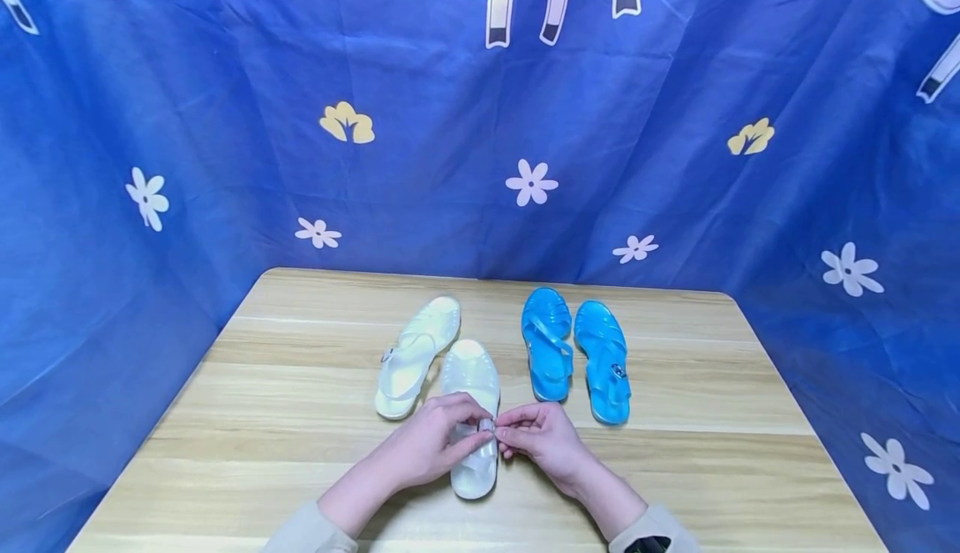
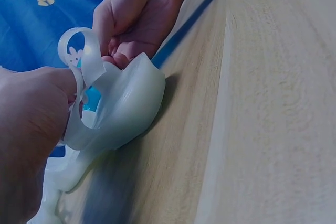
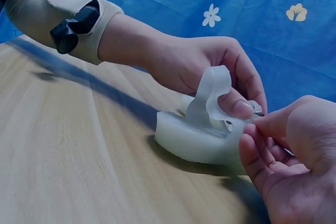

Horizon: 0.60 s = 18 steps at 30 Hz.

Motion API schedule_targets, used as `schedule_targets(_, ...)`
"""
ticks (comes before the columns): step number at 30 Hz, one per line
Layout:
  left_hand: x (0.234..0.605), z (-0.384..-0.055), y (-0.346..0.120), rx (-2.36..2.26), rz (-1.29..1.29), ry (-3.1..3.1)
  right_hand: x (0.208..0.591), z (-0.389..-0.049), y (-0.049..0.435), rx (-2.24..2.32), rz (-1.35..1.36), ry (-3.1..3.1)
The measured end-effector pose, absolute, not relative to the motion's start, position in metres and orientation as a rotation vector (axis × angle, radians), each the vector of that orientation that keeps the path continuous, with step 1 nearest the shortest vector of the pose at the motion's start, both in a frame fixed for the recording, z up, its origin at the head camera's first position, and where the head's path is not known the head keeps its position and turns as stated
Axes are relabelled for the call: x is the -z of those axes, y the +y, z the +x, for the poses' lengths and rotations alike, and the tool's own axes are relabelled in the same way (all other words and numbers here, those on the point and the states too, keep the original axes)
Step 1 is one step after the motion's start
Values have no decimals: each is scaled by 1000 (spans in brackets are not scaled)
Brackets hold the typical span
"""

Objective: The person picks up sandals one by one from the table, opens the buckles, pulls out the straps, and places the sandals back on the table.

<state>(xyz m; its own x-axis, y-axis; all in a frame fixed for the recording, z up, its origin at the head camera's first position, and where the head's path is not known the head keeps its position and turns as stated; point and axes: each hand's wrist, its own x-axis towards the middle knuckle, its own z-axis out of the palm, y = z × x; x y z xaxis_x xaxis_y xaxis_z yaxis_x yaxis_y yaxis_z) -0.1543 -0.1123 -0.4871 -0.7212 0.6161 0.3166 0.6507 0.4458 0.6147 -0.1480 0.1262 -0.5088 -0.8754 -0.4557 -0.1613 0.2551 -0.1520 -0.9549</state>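
Note:
A translucent white jelly sandal lies on the table in front of me, toe pointing away. My left hand reaches over it from the left, thumb and fingers pinching its ankle strap near a small metal buckle. From the right, my right hand pinches at the same buckle with thumb and forefinger, the other fingers curled below. In the left wrist view the strap bends up in a loop above the heel. The fingertips partly hide the buckle.
The matching white sandal lies just to the left, farther back. Two blue jelly sandals, one beside the other, lie to the right. Behind the wooden table hangs a blue patterned cloth.

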Motion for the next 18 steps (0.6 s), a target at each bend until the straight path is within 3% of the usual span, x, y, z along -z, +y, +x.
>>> schedule_targets(14,489,-152,-110,1182,-1119,-2643,512,-151,130,2039,-300,1714)
schedule_targets(18,488,-152,-111,1220,-1079,-2658,512,-151,133,1995,-481,1818)
